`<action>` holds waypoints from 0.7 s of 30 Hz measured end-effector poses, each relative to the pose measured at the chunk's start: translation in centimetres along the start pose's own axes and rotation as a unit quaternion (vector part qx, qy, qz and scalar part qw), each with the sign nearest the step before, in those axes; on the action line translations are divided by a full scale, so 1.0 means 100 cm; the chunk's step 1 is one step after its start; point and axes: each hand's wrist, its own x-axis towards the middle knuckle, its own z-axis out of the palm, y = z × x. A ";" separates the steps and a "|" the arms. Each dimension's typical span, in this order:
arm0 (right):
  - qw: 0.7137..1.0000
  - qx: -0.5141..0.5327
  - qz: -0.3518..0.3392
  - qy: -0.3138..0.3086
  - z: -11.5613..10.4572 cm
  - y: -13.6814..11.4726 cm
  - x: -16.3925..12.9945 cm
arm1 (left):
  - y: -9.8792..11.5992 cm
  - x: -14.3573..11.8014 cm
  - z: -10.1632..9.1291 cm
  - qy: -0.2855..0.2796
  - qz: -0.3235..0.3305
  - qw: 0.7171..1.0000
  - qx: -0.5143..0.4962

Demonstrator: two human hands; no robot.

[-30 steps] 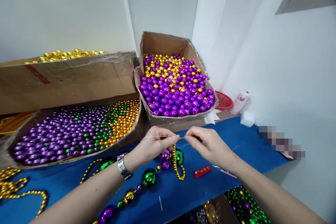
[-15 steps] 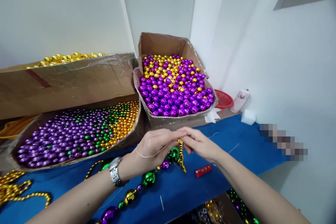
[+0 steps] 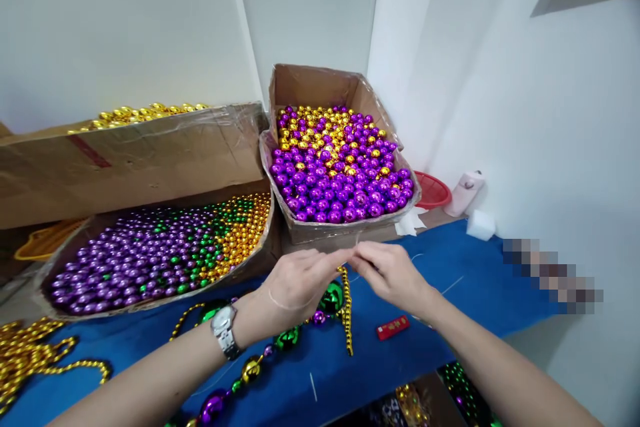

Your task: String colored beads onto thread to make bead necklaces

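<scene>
My left hand (image 3: 300, 283), with a watch on its wrist, is closed, and a thin pale thread (image 3: 285, 307) runs across its back. My right hand (image 3: 393, 273) pinches at the left fingertips, where a short end of thread sticks up. Below the joined fingers hangs a short strand of small gold beads (image 3: 349, 320); where it attaches is hidden. Behind and under my left hand lies a garland of large green, purple and gold beads (image 3: 251, 369) on the blue table cover (image 3: 360, 373).
An open carton of purple and gold beads (image 3: 345, 227) stands behind my hands. At left are a carton of smaller beads (image 3: 125, 310) and a heap of gold bead strands (image 3: 25, 360). A red packet (image 3: 393, 327) lies near my right forearm. A red basket (image 3: 433, 191) sits farther back.
My fingertips stay together, with the right hand turned slightly and a thread end now showing above them. The gold strand hangs straighter. The whole view has shifted slightly.
</scene>
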 end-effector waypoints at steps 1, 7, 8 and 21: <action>0.998 -0.052 -0.010 0.037 0.000 -0.005 -0.003 | 0.001 0.001 0.000 -0.010 -0.061 0.997 -0.051; 0.923 -0.354 -0.133 0.067 0.024 -0.027 -0.034 | 0.006 0.009 0.000 -0.007 -0.309 0.892 -0.330; 0.940 -0.318 -0.123 0.028 0.024 -0.028 -0.037 | 0.007 0.009 0.000 -0.004 -0.304 0.893 -0.332; 0.933 0.334 0.057 -0.123 0.030 0.013 -0.005 | 0.011 0.002 -0.005 0.025 -0.025 0.995 -0.093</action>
